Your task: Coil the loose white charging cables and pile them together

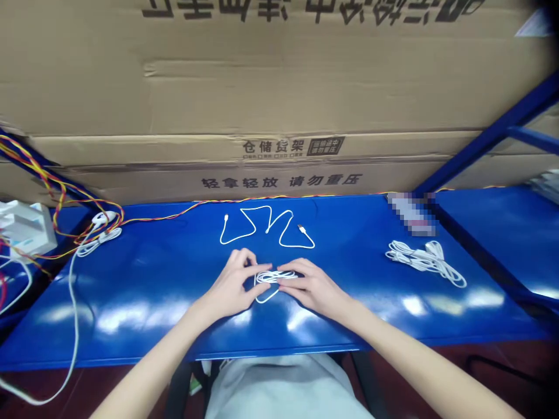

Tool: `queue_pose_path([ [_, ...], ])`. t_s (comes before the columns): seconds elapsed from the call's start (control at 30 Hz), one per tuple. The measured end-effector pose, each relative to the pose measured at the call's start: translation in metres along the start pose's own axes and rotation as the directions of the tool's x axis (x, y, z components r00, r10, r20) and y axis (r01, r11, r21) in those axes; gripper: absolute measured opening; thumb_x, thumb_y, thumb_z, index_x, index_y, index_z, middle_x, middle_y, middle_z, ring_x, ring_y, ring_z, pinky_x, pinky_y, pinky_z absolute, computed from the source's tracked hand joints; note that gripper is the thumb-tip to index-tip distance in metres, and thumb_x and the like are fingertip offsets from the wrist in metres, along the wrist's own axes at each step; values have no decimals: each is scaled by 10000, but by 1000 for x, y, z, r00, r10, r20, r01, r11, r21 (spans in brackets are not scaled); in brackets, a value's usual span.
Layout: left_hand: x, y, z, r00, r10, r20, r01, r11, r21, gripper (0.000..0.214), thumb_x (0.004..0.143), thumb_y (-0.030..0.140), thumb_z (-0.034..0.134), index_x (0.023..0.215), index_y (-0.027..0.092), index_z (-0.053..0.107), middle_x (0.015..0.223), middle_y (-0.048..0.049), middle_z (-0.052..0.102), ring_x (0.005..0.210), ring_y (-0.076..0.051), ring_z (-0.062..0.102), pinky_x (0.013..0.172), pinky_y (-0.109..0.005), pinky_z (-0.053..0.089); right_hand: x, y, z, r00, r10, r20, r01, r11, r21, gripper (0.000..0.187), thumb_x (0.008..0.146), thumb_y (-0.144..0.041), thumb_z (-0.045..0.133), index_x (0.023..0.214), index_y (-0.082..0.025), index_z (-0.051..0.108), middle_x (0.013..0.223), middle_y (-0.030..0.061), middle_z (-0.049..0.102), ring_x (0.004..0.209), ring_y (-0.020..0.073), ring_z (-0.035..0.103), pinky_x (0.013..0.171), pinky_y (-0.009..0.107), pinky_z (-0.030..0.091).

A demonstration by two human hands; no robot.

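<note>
The blue steel shelf (349, 317) carries a loose white USB cable (266, 224) at 12 o'clock, a coiled white cable (275, 277) at 6, bundled white earphones (425, 261) at 3, more white earphones (98, 233) at 9, and a twisted red-and-yellow wire (279, 201) along the far edge.

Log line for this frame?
left hand: holds coiled white cable | right hand: holds same cable | nearby: loose white USB cable | under: blue shelf

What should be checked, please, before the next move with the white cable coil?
Left hand and right hand on the coil: ok, both touch it.
Coil tightly gathered: not ok, a loop hangs toward the person.
Coil's plugs located: cannot tell, none shows.
Loose cable apart from the coil: ok.
Bundle apart from the coil: ok, well to the right.
</note>
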State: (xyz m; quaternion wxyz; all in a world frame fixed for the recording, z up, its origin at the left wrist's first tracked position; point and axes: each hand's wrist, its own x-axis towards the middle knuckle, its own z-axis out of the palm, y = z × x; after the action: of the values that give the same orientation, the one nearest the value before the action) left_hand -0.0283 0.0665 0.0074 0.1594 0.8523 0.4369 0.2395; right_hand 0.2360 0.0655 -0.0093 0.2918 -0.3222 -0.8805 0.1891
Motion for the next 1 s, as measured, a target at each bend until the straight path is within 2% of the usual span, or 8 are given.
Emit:
queue_pose_path([
  [0.07,-10,3,-5,991,-118,-66,120,992,37,615,893,525,746,1427,253,605,1158,-92,604,1074,-261,560,944,-429,510,-1,1,2,1000,8,-16,-7,999,42,215,1021,-300,638,1180,-292,782,1194,66,753,1088,229,672,951,420,580],
  [0.13,-20,9,-3,969,-187,-161,209,968,136,745,782,657,796,1341,189,642,1110,-100,633,1037,-294,581,910,-462,503,-2,1,3,1000,21,-22,-20,997,75,242,1021,-306,638,1230,-284,759,1159,65,768,1071,228,681,946,417,589],
  [0.23,-32,22,10,970,-151,-190,200,941,274,599,813,654,772,1179,184,709,996,-86,659,924,-283,602,827,-444,474,-3,0,4,998,61,-33,-59,996,65,324,1024,-306,633,1338,-262,697,1180,92,754,1093,240,678,957,435,593],
  [0.37,-36,33,27,974,-83,-210,159,912,378,336,985,434,653,1210,189,701,961,-87,671,891,-260,607,786,-410,435,-3,-1,4,998,61,-23,-60,998,23,271,1041,-247,583,1264,-248,738,1285,115,703,1185,247,642,988,426,583],
  [0.5,-34,30,30,974,-39,-225,134,894,427,273,1028,341,577,1210,174,694,993,-111,670,933,-274,607,792,-417,436,-1,0,1,1000,-1,-13,2,997,71,270,1041,-181,557,1205,-242,762,1169,78,762,1094,224,670,947,395,591],
  [0.67,-28,30,27,990,-84,-116,116,947,301,268,1016,253,546,1232,169,680,1052,-109,647,927,-256,587,798,-409,474,-1,0,4,999,-48,-26,49,997,61,260,1037,-175,558,1186,-225,765,1128,82,775,1033,229,675,910,408,580],
  [0.87,-10,30,22,997,-72,23,70,996,63,273,964,302,647,1223,246,712,1087,-78,655,972,-252,592,847,-416,478,-2,1,7,997,-78,-12,78,996,37,290,1031,-138,531,1193,-245,747,1100,74,758,1025,228,647,908,399,559],
  [1.0,4,28,24,997,-18,76,19,1000,-12,150,938,318,707,1067,277,772,1019,-41,682,934,-227,597,811,-382,454,-2,-5,5,1000,12,-5,-12,998,67,256,1035,-176,543,1116,-245,776,1072,92,671,978,205,617,848,350,558],
])
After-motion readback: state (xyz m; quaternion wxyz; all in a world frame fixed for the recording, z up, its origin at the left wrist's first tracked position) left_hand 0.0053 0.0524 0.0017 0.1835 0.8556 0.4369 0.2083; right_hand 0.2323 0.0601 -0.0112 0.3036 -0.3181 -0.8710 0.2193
